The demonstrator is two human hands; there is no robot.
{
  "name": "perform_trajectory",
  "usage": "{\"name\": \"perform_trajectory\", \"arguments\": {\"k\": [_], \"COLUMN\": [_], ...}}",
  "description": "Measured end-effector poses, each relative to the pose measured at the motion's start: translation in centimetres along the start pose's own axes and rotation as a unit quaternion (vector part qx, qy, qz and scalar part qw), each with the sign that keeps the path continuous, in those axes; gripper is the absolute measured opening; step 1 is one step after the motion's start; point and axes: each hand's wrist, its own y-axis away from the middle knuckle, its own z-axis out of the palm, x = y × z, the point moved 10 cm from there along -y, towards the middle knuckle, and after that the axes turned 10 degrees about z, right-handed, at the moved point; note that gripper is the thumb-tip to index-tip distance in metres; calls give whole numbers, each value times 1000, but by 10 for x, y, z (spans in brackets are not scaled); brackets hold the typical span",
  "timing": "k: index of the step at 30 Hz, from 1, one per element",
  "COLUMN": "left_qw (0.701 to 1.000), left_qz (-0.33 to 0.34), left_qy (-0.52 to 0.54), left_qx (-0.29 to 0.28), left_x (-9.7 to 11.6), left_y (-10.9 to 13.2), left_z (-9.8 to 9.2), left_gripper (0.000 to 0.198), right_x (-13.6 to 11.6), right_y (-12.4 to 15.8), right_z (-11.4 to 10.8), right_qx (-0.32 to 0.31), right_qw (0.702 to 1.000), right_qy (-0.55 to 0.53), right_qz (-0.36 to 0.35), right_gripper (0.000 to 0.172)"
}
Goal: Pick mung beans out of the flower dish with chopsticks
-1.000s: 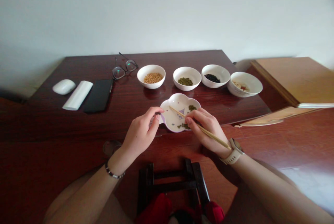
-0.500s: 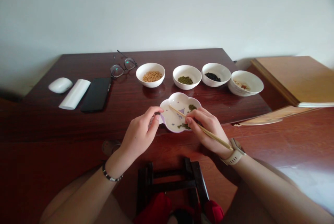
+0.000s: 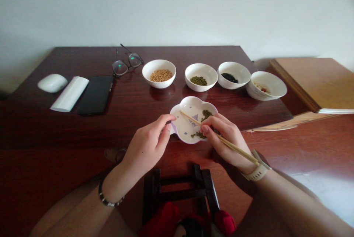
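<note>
A white flower-shaped dish with a few green beans lies at the near edge of the dark wooden table. My right hand is closed round a pair of wooden chopsticks, whose tips reach over the dish. My left hand has its fingers curled and pinches the dish's left rim. Behind the dish stand a bowl of yellow beans, a bowl of green beans, a bowl of black beans and a bowl of pale and red pieces.
On the table's left lie a white mouse, a white case, a black phone and glasses. A light wooden board lies to the right. A dark stool stands between my knees.
The view has shifted a little, so the table sits closer and lower in frame. Both hands keep their hold on the dish and the chopsticks.
</note>
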Motion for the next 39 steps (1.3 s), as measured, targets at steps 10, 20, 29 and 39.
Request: {"name": "perform_trajectory", "arguments": {"k": [10, 20, 29, 39], "left_qw": [1000, 1000, 1000, 1000], "left_qz": [6, 4, 1, 3], "left_qy": [-5, 0, 9, 15], "left_qx": [-5, -1, 3, 15], "left_x": [-1, -6, -7, -12], "left_y": [0, 1, 1, 2], "left_z": [2, 5, 4, 5], "left_gripper": [29, 29, 30, 30], "right_x": [2, 4, 4, 17], "right_y": [-1, 0, -2, -2], "right_z": [0, 1, 1, -1], "right_qx": [4, 9, 3, 7], "right_qw": [1000, 1000, 1000, 992], "right_qy": [-4, -2, -16, -111], "right_qz": [0, 0, 8, 54], "right_gripper": [22, 20, 25, 32]}}
